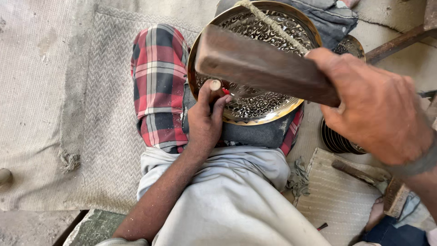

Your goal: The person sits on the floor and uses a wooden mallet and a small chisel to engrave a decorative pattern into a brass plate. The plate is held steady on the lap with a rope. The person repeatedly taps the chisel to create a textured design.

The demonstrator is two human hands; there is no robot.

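Underneath, woven mat (91,136) on dusty concrete floor (27,225)

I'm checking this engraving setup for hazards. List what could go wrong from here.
1. The right hand holds the brown wooden mallet block raised over the small punch pinched in the left hand; a glancing blow could hit those fingers.
2. The round, patterned brass plate rests tilted on the lap over a dark cloth pad; it might shift under a strike and spoil the pattern.
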